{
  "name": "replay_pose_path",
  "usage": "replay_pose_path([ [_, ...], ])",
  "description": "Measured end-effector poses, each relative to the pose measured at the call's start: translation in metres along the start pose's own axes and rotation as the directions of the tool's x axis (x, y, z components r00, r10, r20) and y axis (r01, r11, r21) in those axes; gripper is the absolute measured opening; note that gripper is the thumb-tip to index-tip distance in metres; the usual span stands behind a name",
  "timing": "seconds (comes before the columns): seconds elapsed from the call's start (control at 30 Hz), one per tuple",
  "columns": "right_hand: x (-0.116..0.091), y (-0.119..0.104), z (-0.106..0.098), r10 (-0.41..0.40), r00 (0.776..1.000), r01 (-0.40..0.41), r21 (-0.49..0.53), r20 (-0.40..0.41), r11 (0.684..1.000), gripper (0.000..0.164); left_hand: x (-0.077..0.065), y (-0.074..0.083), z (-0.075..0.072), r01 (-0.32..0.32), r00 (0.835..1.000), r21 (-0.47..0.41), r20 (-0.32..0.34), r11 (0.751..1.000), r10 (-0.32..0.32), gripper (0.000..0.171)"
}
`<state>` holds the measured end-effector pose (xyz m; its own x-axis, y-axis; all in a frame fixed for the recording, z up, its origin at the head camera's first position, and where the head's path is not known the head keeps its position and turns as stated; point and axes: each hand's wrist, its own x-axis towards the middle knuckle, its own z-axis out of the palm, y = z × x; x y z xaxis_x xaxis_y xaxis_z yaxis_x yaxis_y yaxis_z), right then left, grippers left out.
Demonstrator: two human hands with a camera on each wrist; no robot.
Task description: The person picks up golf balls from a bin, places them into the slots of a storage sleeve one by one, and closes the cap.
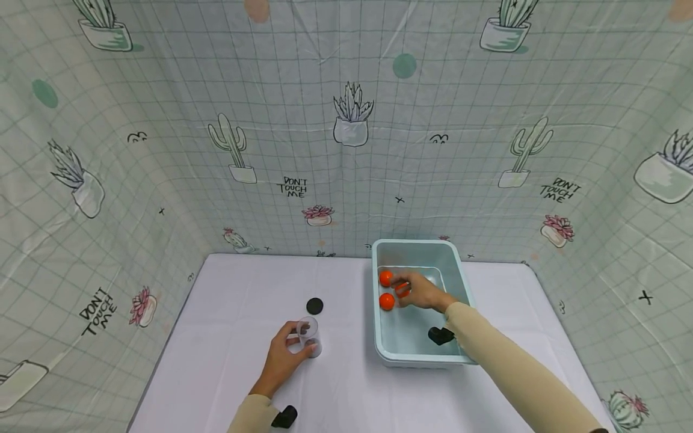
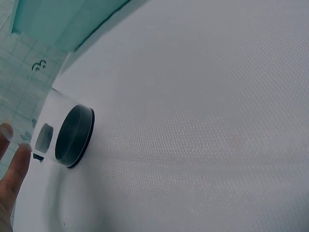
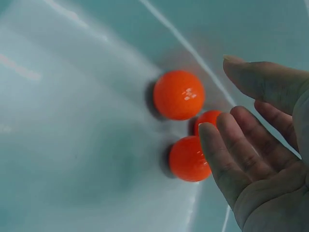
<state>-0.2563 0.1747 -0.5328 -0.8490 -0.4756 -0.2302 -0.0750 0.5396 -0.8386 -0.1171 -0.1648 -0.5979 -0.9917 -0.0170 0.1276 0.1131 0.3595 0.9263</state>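
Observation:
My left hand (image 1: 284, 355) grips a clear cylindrical container (image 1: 308, 328) between thumb and fingers. In the left wrist view, the container's dark round base (image 2: 75, 135) sits on the white table, with fingertips at its clear wall. A black disc (image 1: 314, 306) lies on the table just behind it. My right hand (image 1: 422, 291) is inside the pale blue bin (image 1: 417, 349), holding nothing. Its fingers (image 3: 231, 159) are spread and slightly bent beside three orange balls, one of them (image 3: 179, 94) apart from the other two. The fingertips partly cover one ball (image 3: 207, 118).
The bin's raised rim (image 1: 375, 313) surrounds the right hand and the balls. A patterned cloth (image 1: 346, 180) stands as a wall behind the table (image 1: 227, 337) and along its sides. Dark wrist-worn pieces (image 1: 285, 417) show at the sleeves.

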Motion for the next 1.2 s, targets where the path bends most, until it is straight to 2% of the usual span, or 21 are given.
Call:
replay_pose_path([
  [0.17,0.002,0.008,0.002,0.026,1.0,-0.026,-0.014,-0.01,1.0,0.056,0.0,-0.001,0.0,0.026,1.0,0.004,0.01,1.0,-0.026,0.048],
  [0.4,0.004,0.011,0.005,0.017,1.0,-0.017,-0.025,-0.011,1.0,0.052,-0.005,0.032,-0.007,0.006,0.999,-0.025,0.036,1.0,-0.006,0.047],
  [0.47,0.005,0.014,0.005,0.018,1.0,-0.018,-0.044,-0.015,0.999,0.051,-0.005,0.035,-0.007,0.02,0.999,-0.027,0.04,0.999,-0.019,0.047],
  [0.73,0.01,0.021,0.01,0.043,0.999,-0.043,-0.062,0.01,0.997,0.052,-0.005,0.033,-0.007,0.016,0.999,-0.031,0.032,0.999,-0.015,0.047],
  [0.97,0.012,0.019,0.012,0.01,1.0,-0.008,-0.091,0.024,0.996,0.054,-0.004,0.033,-0.007,0.015,0.999,-0.036,0.033,0.999,-0.013,0.047],
  [1.2,0.018,0.02,0.015,0.012,0.999,-0.008,-0.14,0.03,0.99,0.054,-0.004,0.034,-0.008,0.023,0.998,-0.042,0.052,0.999,-0.021,0.047],
])
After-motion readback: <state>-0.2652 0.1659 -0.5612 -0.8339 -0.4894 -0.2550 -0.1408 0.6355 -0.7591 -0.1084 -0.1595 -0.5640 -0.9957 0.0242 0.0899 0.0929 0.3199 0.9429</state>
